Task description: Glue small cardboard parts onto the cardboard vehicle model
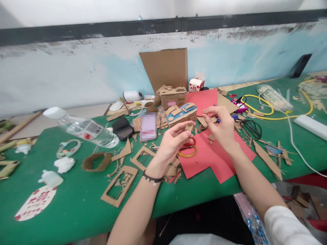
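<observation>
Left hand, a dark bracelet at its wrist, raised above the middle of the green table, fingers closed on a small cardboard piece pinched at the fingertips. Right hand just beside it, thumb and fingers curled together near a second cardboard scrap; whether it truly grips that scrap cannot be told. Below both hands, red paper sheets running toward the table's near edge, with red and yellow rings lying under the left hand. Just behind the hands, a cardboard model with blue panels, and behind that a cardboard box with a pink window, near the table's far edge. Left of the hands: a phone, a dark case, a water bottle lying on its side. Cut-out cardboard frames toward the near edge. Right of the hands: black scissors, yellow cable
</observation>
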Motion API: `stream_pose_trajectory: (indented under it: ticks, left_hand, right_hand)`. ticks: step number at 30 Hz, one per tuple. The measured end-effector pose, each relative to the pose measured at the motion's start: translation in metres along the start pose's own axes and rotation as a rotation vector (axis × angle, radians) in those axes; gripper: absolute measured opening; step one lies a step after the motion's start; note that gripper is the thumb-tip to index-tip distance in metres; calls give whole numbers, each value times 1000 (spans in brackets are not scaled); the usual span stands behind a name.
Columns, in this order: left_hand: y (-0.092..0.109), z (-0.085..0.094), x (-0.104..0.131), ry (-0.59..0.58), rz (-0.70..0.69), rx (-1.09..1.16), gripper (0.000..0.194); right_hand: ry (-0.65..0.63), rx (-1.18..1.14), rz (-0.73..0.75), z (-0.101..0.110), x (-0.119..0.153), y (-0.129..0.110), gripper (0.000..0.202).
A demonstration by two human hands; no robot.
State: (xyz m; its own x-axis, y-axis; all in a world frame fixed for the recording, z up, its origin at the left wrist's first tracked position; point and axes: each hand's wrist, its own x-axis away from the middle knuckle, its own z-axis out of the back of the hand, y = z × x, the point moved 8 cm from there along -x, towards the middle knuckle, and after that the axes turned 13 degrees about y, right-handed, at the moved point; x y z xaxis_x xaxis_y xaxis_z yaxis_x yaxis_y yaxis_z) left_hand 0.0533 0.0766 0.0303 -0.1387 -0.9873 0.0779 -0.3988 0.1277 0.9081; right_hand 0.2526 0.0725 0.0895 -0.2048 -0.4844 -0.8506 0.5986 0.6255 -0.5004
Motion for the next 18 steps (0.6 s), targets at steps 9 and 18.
stream_pose_trajectory:
  ticks: [9,18]
  left_hand:
    - [-7,6,-9,-10,-48,-65,57]
    - [-3,8,-12,28,-154,-137,56]
  right_hand:
    - [-834,212,19,-22,28,12,10]
    - [-841,1015,-67,38,6,116,54]
